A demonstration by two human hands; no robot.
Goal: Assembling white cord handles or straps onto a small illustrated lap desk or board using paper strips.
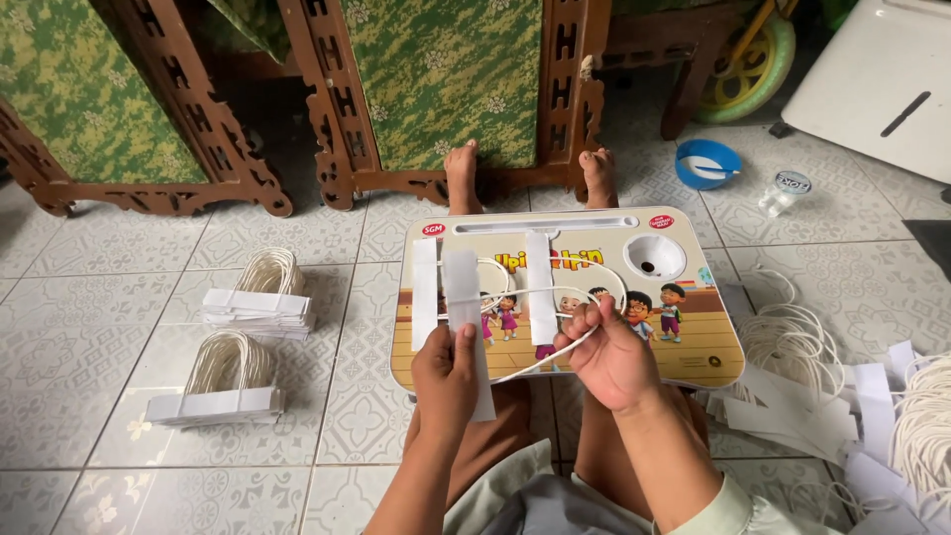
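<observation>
My left hand (pixel 445 374) pinches a long white paper strip (pixel 466 307) that stands upright over a small lap table (pixel 693 347) printed with cartoon children. My right hand (pixel 606 352) grips a white cord (pixel 525 367) that loops across the table top and back toward the strip. Two more white paper strips lie flat on the table, one at the left (pixel 424 292) and one near the middle (pixel 540 287). The table rests over my legs, with my bare feet (pixel 463 168) showing beyond its far edge.
Two stacks of finished paper strips with cord loops (pixel 248 307) (pixel 218 396) lie on the tiled floor at left. A heap of cords and paper strips (pixel 852 396) lies at right. A blue bowl (pixel 707 163) and a plastic cup (pixel 783 191) stand beyond. Carved wooden chairs (pixel 337 149) stand ahead.
</observation>
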